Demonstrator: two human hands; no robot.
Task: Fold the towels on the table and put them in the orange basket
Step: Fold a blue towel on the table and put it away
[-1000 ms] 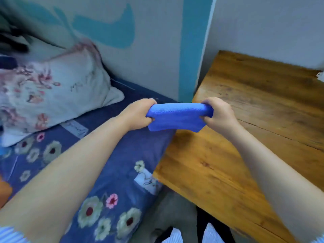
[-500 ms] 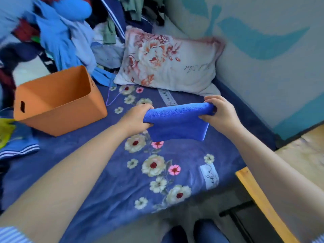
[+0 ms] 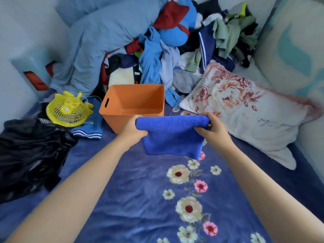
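Observation:
A folded blue towel [image 3: 172,137] hangs in the air between my hands, just in front of the orange basket [image 3: 133,102]. My left hand [image 3: 133,128] grips the towel's left top corner, close to the basket's near wall. My right hand [image 3: 213,128] pinches the right top corner. The basket stands open on the bed, and the part of its inside that I can see holds nothing. The table is out of view.
The basket sits on a blue flowered bedsheet [image 3: 140,199]. A floral pillow [image 3: 245,109] lies to the right, a yellow fan [image 3: 69,109] and black clothing [image 3: 26,151] to the left. A heap of clothes [image 3: 175,46] fills the back.
My view has swung left from the wooden table over the bed. Both hands have carried the folded towel along, and it now hangs right in front of the orange basket.

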